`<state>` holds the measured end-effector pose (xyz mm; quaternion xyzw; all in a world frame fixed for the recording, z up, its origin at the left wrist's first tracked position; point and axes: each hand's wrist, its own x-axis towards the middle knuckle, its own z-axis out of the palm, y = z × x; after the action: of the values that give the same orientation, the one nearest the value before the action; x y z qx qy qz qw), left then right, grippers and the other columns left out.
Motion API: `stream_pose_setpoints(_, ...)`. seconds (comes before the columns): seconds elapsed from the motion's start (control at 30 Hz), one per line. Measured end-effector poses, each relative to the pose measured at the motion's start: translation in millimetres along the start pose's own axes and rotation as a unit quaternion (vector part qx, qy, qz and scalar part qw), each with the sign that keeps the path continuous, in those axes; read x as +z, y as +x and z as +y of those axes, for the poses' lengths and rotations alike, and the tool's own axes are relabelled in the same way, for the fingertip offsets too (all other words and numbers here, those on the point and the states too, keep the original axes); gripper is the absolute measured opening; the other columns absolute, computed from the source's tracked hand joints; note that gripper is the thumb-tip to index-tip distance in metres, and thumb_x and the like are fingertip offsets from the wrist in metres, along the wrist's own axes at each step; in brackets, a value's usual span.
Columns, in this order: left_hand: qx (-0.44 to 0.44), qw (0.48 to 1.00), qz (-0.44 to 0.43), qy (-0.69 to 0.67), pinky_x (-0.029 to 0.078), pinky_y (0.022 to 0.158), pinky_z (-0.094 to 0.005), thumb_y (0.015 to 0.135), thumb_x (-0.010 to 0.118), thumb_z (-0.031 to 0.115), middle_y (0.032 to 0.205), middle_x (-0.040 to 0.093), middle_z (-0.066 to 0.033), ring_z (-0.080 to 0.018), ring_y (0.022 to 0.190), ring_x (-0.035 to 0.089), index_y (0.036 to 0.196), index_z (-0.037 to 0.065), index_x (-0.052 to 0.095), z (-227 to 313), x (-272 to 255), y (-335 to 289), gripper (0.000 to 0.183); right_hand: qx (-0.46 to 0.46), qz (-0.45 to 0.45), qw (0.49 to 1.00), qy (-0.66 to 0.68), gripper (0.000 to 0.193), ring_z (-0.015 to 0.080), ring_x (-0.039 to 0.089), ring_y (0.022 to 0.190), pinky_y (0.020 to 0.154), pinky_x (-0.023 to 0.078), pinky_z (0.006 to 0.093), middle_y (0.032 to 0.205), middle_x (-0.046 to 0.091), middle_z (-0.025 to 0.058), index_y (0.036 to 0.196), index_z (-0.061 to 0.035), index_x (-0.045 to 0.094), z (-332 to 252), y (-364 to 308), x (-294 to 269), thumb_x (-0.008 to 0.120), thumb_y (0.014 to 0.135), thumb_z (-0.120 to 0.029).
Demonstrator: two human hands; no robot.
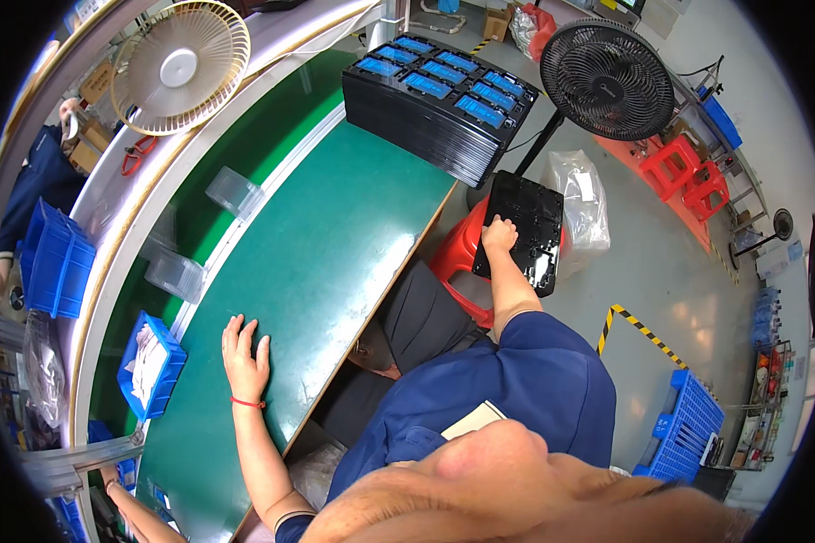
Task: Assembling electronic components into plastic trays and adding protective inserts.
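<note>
My left hand (245,362) lies on the green tabletop (335,199), fingers stretched out and holding nothing. Off to the right, my right hand (499,236) is at a black plastic tray (536,222), its fingers curled over the tray's left part. What the fingertips grip there is hard to make out. That tray lies on a red stool (455,258) beside the table. At the table's far end rises a tall stack of black trays (426,122), the top one filled with several blue rectangular pieces.
A green conveyor belt (210,149) runs along the table's left, carrying clear plastic trays (174,275) and a blue bin (167,385) with white contents. Two fans, one pale (179,68) and one black (607,86), stand beyond. Another person's arm (136,511) shows lower left.
</note>
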<state>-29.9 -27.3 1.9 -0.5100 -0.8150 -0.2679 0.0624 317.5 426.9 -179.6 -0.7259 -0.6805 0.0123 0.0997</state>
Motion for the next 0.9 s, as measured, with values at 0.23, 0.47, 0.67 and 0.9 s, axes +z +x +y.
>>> stream_pose_setpoints(0.23,0.001,1.0,0.025,0.004,0.039,0.102,-0.0458,0.079,0.069,0.014,0.123,0.056,-0.0175,-0.0365,0.119,0.05,0.108,0.003,0.063,-3.7,-0.9,-2.4,0.031,0.006,-0.142,0.99,0.008,0.045,0.0345,0.058,0.113,0.095,0.046,0.0454,0.118,0.061,0.0168,0.114,-0.0102,0.063,-15.0,8.2,-26.2,0.069,0.078,-0.037)
stream_pose_setpoints(0.47,-0.037,0.998,0.057,-0.011,0.036,0.103,-0.0498,0.078,0.071,0.018,0.121,0.057,-0.0165,-0.0369,0.12,0.05,0.105,0.008,0.065,4.4,10.0,2.5,0.03,-0.327,-0.473,0.811,0.108,0.034,0.0218,0.067,0.071,0.068,0.053,0.0347,0.084,0.07,0.0137,0.097,-0.0014,0.07,-62.2,-10.4,-172.0,0.071,0.08,-0.031)
stream_pose_setpoints(0.67,-0.152,0.972,0.116,-0.135,0.041,0.098,-0.0456,0.076,0.073,0.017,0.118,0.057,-0.0176,-0.0356,0.114,0.052,0.098,0.009,0.069,48.7,41.7,28.0,0.024,-0.606,-0.368,0.657,0.257,0.046,0.0184,0.066,0.074,0.07,0.052,0.0311,0.08,0.068,0.0129,0.107,0.005,0.065,-246.9,-91.1,-228.9,0.075,0.077,-0.029)
stream_pose_setpoints(0.9,-0.157,0.943,0.102,-0.276,0.05,0.08,-0.0344,0.082,0.068,0.013,0.107,0.064,-0.013,-0.0263,0.096,0.062,0.097,0.005,0.068,67.1,52.7,34.6,0.017,-0.529,-0.146,0.811,0.2,0.097,0.0335,0.055,0.111,0.092,0.047,0.0407,0.119,0.057,0.0214,0.136,0.0015,0.041,-436.9,-153.6,-187.4,0.079,0.063,-0.05)
